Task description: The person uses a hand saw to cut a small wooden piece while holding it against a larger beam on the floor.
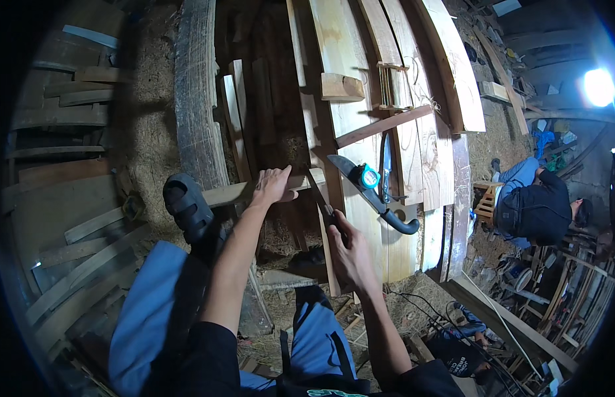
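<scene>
Steadying is advised: stick [225, 193] clasped in left grip [272, 185]; blade [318, 192], just right of it, clenched in right grip [348, 253].

The tabletop [334, 40] is pale wood (in long lengths). On it lie a block [342, 87], slanting strip [384, 127], black-handled curved blade [371, 196] and teal tape measure [369, 176].

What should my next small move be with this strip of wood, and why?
I'd probably try one short, light stroke with the dark-bladed tool, bearing down with your left hand. Your right hand grips the tool, its blade appears to cross the wooden strip near the right end, and your left hand sits left of the blade.
</scene>
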Action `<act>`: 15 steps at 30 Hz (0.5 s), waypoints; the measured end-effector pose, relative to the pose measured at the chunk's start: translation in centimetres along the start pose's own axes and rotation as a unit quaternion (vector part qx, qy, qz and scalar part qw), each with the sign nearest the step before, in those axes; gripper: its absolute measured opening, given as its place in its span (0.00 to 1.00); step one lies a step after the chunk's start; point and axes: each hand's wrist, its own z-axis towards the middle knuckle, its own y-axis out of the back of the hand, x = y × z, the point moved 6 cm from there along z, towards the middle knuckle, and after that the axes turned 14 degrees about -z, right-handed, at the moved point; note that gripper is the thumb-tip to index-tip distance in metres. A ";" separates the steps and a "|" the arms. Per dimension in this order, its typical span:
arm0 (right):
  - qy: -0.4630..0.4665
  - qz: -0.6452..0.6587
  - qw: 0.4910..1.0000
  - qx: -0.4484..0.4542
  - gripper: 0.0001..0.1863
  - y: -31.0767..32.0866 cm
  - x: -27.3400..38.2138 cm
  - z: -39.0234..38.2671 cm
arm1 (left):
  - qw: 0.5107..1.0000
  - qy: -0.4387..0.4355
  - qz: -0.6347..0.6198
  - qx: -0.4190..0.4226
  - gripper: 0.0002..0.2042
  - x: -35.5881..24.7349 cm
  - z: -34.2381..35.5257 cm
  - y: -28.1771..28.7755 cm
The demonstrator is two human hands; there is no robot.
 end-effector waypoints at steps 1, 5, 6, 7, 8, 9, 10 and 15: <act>-0.005 -0.001 1.000 0.007 0.26 -0.1 0.3 0.2 | 1.000 -0.003 -0.001 -0.028 0.36 0.1 -0.2 0.1; -0.010 -0.018 1.000 0.023 0.25 0.4 1.7 0.6 | 1.000 0.016 0.002 0.018 0.34 0.3 0.2 0.0; -0.012 -0.010 1.000 0.022 0.25 0.3 1.3 1.0 | 0.999 0.026 -0.001 0.038 0.33 0.2 0.4 0.0; -0.012 -0.001 1.000 0.020 0.25 0.3 1.2 1.3 | 0.998 0.035 -0.003 0.057 0.33 0.2 0.7 0.2; -0.011 -0.001 1.000 0.021 0.26 0.1 1.0 1.6 | 0.998 0.032 -0.002 0.046 0.32 0.1 0.7 0.3; -0.011 -0.002 1.000 0.023 0.26 -0.1 0.9 1.9 | 0.999 0.028 -0.002 0.035 0.32 -0.1 0.6 0.2; -0.011 -0.003 1.000 0.025 0.26 -0.1 1.1 2.0 | 0.999 0.025 -0.002 0.024 0.32 -0.1 0.4 0.0; -0.054 0.030 0.997 0.040 0.27 0.0 2.1 2.5 | 0.998 0.045 0.010 0.032 0.36 1.1 0.8 -1.0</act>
